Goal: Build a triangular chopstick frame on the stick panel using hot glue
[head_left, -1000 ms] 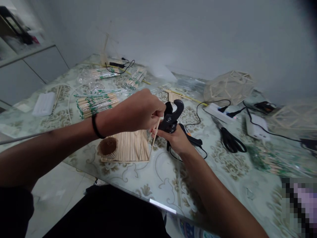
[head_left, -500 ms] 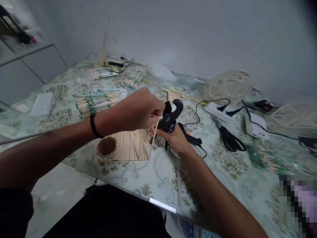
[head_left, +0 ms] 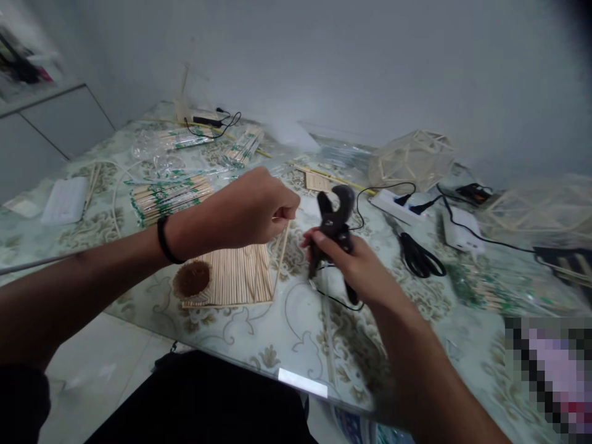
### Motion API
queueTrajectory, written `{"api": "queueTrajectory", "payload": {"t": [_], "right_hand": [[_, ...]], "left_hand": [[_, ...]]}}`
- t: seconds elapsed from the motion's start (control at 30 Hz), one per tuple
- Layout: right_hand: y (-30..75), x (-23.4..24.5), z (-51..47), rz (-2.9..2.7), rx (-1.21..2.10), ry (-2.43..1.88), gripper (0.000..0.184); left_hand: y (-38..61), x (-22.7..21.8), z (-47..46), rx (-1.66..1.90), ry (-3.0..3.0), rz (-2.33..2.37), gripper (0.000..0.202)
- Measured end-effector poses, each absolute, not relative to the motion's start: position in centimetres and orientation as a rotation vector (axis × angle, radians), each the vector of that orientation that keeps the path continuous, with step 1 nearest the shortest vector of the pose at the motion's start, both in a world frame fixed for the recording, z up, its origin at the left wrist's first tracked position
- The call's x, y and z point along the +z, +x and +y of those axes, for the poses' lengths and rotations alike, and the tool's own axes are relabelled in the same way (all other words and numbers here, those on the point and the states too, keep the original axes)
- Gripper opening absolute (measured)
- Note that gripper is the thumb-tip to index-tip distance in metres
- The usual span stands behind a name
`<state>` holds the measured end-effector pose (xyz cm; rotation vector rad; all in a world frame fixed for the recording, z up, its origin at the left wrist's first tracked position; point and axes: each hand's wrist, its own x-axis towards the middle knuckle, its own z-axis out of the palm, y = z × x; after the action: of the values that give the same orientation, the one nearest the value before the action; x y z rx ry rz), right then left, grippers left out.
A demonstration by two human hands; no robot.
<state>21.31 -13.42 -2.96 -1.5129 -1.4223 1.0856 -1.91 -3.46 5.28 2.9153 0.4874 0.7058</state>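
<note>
My left hand (head_left: pixel 252 209) is closed in a pinch on a thin bamboo stick (head_left: pixel 281 259) that hangs down toward the table. My right hand (head_left: pixel 358 265) grips a black cutter (head_left: pixel 333 225) by its handles, jaws pointing up, a short way right of the stick. Below my left hand lies a flat mat of bamboo sticks (head_left: pixel 234 276) with a small brown round piece (head_left: pixel 190 279) at its left end.
Bundles of wrapped chopsticks (head_left: pixel 169 194) lie at the left, with a white box (head_left: pixel 65 200). Black scissors (head_left: pixel 416 256), a white power strip (head_left: pixel 393 206) with cables and stick-built polyhedra (head_left: pixel 411 160) stand at the right. The glass table edge (head_left: pixel 300 382) runs near me.
My right hand has drawn the cutter away to the right, off the stick. My left hand still holds the stick, shifted slightly left.
</note>
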Motion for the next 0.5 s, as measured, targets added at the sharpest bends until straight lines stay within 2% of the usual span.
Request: {"api": "queueTrajectory", "payload": {"t": [0.1, 0.23, 0.37, 0.5], "right_hand": [[25.5, -2.3, -17.0, -1.610, 0.578, -1.908, 0.060], [30.7, -6.0, -22.3, -1.645, -0.124, -2.369, 0.067], [34.3, -10.6, -26.8, -1.568, -0.328, -2.648, 0.077], [36.7, -13.4, -28.9, -1.488, -0.480, -2.636, 0.083]], "left_hand": [[-2.1, 5.4, -3.1, 0.701, 2.880, 0.481, 0.014], [-2.3, 5.5, -2.9, 0.686, 2.820, 0.469, 0.011], [-2.6, 5.4, -3.0, 0.697, 2.794, 0.437, 0.013], [-2.9, 5.6, -2.6, 0.689, 2.759, 0.345, 0.016]]}}
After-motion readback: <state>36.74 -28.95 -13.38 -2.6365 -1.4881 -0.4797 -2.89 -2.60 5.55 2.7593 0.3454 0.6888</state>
